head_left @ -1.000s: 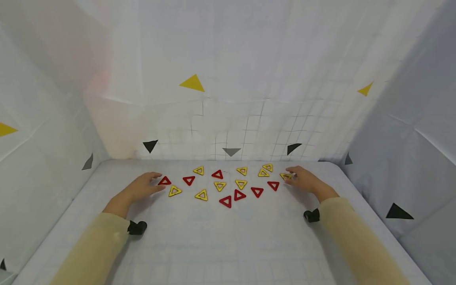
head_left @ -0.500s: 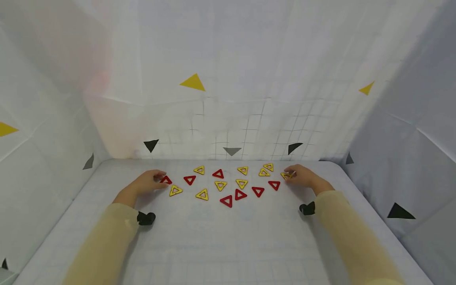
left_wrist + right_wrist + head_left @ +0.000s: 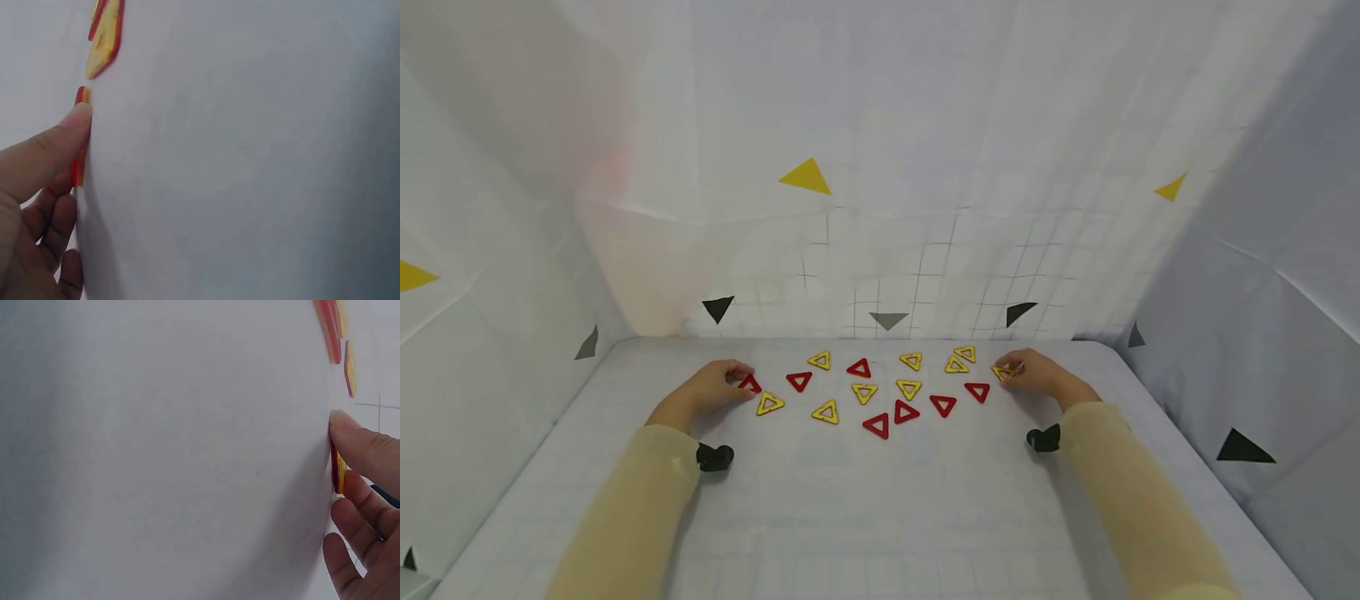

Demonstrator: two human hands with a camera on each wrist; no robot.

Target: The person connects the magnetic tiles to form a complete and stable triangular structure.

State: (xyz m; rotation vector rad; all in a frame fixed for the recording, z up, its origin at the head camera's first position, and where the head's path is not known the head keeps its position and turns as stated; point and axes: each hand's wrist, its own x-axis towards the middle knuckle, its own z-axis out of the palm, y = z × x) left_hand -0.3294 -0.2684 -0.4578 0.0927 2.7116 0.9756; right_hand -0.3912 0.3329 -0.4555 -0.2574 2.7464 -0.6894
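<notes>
At the left end of a spread of flat triangle rings, my left hand (image 3: 709,387) pinches a red triangle ring (image 3: 750,383) between thumb and fingers. In the left wrist view this ring (image 3: 79,172) is seen edge-on, red on one face and orange-yellow on the other, the thumb across its near part. My right hand (image 3: 1036,372) pinches a yellow triangle ring (image 3: 1002,374) at the right end. Its edge (image 3: 339,475) shows yellow and dark red in the right wrist view, under the thumb. Both rings are low at the table, partly covered by fingers.
Between the hands lie several more rings, among them a yellow one (image 3: 770,404) near the left hand and a red one (image 3: 977,392) near the right. The white table (image 3: 880,508) meets white cloth walls (image 3: 880,108) bearing yellow, black and grey triangle marks.
My left hand has moved right and its fingers have closed on the red ring. The right hand has come in slightly and closed on the yellow ring. Other rings lie where they were.
</notes>
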